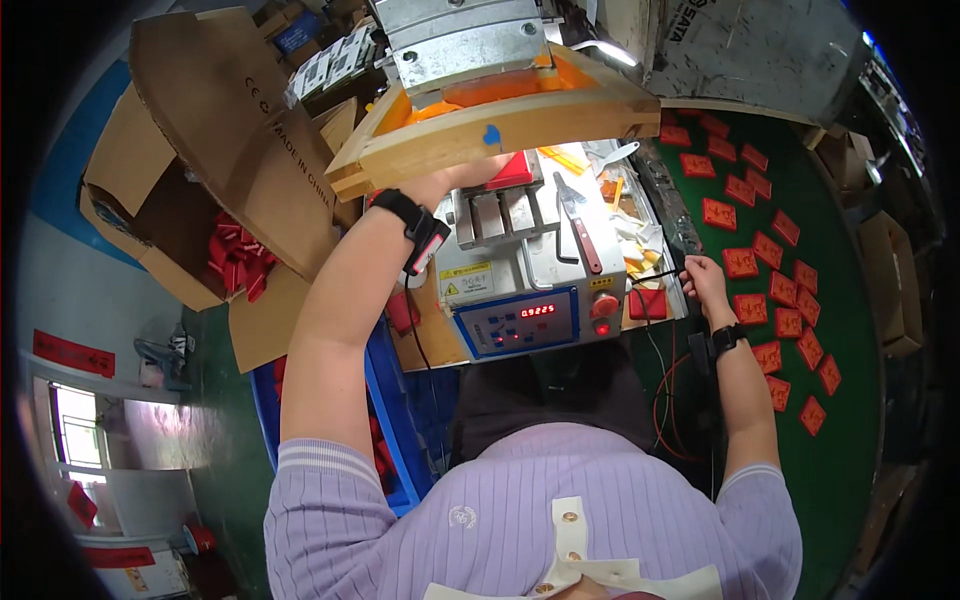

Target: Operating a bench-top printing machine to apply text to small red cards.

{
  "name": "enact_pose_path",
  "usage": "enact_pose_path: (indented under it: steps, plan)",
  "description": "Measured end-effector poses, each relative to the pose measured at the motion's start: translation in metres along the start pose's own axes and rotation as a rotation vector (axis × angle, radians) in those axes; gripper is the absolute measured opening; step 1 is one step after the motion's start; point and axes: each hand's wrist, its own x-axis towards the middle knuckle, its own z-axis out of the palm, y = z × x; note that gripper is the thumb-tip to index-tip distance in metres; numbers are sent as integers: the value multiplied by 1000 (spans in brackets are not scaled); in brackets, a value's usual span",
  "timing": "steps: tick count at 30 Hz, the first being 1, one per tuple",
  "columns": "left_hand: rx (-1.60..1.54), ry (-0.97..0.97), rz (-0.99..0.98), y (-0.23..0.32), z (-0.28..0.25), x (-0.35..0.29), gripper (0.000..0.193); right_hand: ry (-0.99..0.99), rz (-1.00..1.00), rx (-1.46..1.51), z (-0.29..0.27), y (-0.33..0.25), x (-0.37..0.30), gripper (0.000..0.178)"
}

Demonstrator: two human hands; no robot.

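My left hand [478,172] reaches under a wooden printing-screen frame [500,136], beside a flat red piece [513,171] on the metal jig [497,216]; the frame hides its fingers. The jig stands on a printing machine [520,275] with a lit digital display. At the machine's right side, my right hand [706,281] is closed on the end of a thin black rod [657,276]. A spatula with a wooden handle [586,240] lies on the machine top, to the right of the jig.
Many red pieces with gold print [740,262] lie spread over a green surface at right. An open cardboard box [165,200] holds red pieces at left. Below it stands a blue crate [395,410]. A red knob [605,305] sits on the machine's front right.
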Motion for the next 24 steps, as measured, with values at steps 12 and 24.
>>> enact_pose_path:
  steps: [12, 24]
  plan:
    - [-616, -176, 521, 100, -12, -203, 28, -19, -28, -48, 0, 13, 6, 26]
    - [-295, 409, -708, -83, 10, -401, 26, -81, -26, -60, -11, 25, 25, 30]
